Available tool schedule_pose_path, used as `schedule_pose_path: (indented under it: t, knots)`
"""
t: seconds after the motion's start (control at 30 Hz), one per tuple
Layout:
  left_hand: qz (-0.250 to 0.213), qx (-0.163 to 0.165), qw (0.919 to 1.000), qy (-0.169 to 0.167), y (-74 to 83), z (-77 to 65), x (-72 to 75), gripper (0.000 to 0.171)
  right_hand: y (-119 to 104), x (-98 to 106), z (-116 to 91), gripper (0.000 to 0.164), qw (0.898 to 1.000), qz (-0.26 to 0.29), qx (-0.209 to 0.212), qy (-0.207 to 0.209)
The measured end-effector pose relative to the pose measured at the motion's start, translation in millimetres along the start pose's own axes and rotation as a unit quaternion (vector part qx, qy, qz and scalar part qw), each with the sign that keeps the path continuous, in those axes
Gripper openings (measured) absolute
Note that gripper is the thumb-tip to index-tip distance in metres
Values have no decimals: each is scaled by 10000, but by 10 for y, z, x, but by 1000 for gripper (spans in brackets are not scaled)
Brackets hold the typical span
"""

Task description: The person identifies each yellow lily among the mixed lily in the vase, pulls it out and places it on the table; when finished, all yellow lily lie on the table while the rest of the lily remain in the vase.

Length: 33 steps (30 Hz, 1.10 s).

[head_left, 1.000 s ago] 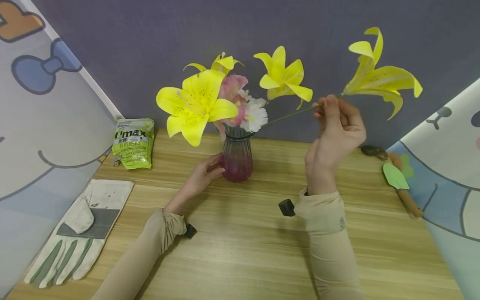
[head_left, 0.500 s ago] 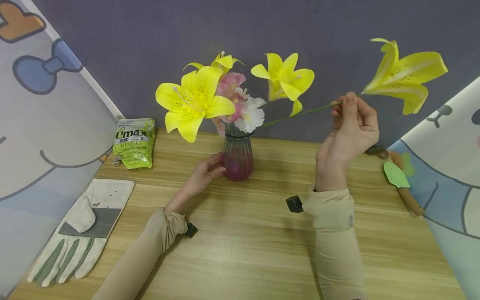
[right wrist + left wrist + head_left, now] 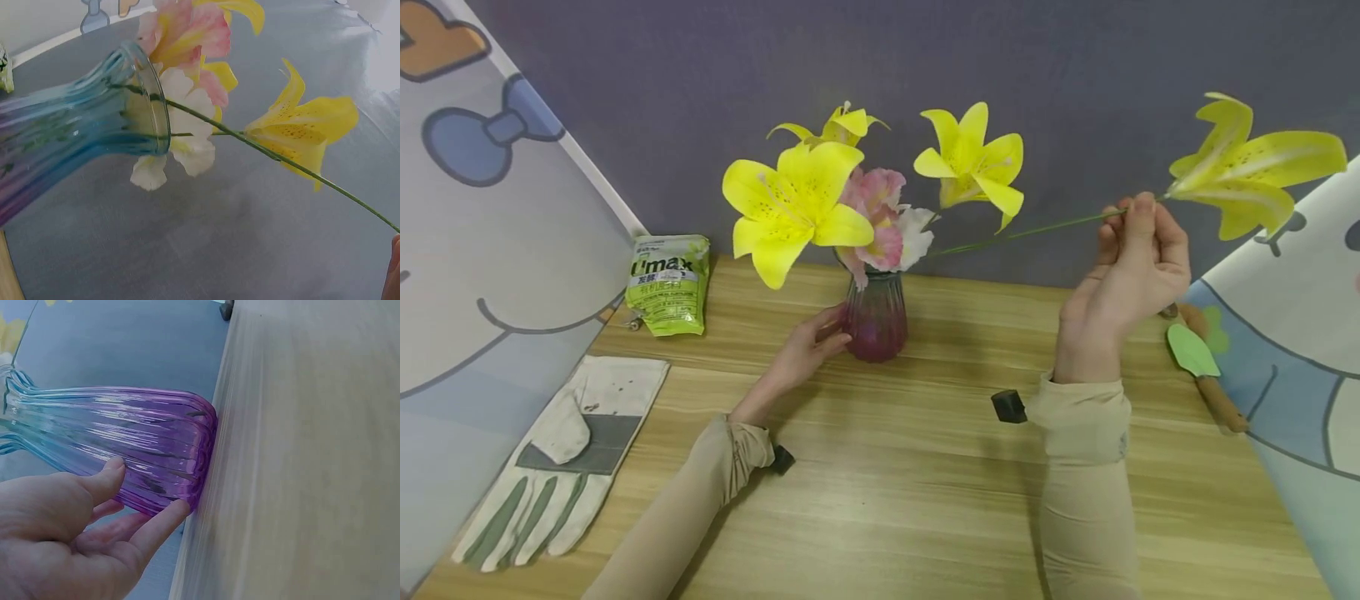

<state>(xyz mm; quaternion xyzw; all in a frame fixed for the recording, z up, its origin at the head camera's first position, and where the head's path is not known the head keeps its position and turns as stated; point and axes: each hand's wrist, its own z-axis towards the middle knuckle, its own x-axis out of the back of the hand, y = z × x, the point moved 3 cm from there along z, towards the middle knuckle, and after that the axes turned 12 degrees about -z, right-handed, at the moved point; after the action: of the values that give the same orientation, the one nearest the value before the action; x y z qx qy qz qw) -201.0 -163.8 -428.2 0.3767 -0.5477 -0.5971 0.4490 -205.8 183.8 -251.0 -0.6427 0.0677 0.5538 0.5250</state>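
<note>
The ribbed glass vase [image 3: 877,321], blue-green above and purple below, stands upright on the table. My left hand [image 3: 805,354] holds its lower left side, thumb and fingertips on the glass in the left wrist view. Between thumb and fingers, my right hand [image 3: 1123,271] pinches the green stem of a yellow lily [image 3: 1247,171], just below the bloom. That stem [image 3: 306,170] slants into the vase mouth in the right wrist view. Other yellow lilies [image 3: 973,158], pink flowers [image 3: 880,225] and a white flower [image 3: 915,237] stand in the vase.
A green Umax bag [image 3: 668,287] stands at the back left, with a white and grey work glove [image 3: 565,458] in front of it. At the right edge lies a small green trowel [image 3: 1195,354] with a wooden handle. A grey wall [image 3: 1075,75] rises behind the vase.
My right hand has moved right, carrying the lily bloom outward and slightly down while its stem leans lower. The flowers in the vase have shifted slightly. My left hand stays on the vase.
</note>
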Motion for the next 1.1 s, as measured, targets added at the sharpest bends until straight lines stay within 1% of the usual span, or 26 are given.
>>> schedule_pose_path:
  t: [0.13, 0.27, 0.4, 0.53, 0.63, 0.73, 0.83, 1.0, 1.1]
  knots:
    - [68, -66, 9999, -41, -5, -3, 14, 58, -23, 56, 44, 11, 10000, -11, -1, 49]
    - [152, -149, 9998, -51, -6, 5, 20, 58, -55, 105, 117, 15, 9998, 2, -132, 123]
    - [210, -160, 9996, -35, 2, 5, 11, 57, -96, 175, 202, 17, 9989, 38, -363, 293]
    - [332, -189, 9993, 1, -14, 3, 9, 57, -128, 250, 285, 13, 9977, 102, -568, 346]
    - [306, -168, 9994, 11, -25, 4, 7, 57, -162, 302, 353, 12, 9965, 165, -716, 389]
    - [251, -170, 9995, -13, -17, -2, 3, 57, -203, 357, 421, 16, 9944, 276, -909, 472]
    - [231, -198, 9995, -29, -15, -7, 1, 57, -235, 405, 474, 17, 9930, 404, -986, 511]
    - [218, -219, 9995, -53, -16, -6, -2, 57, -253, 467, 511, 18, 9936, 490, -929, 412]
    - [221, -213, 9995, -54, -24, -6, 1, 57, -233, 483, 496, 20, 9954, 291, -889, 222]
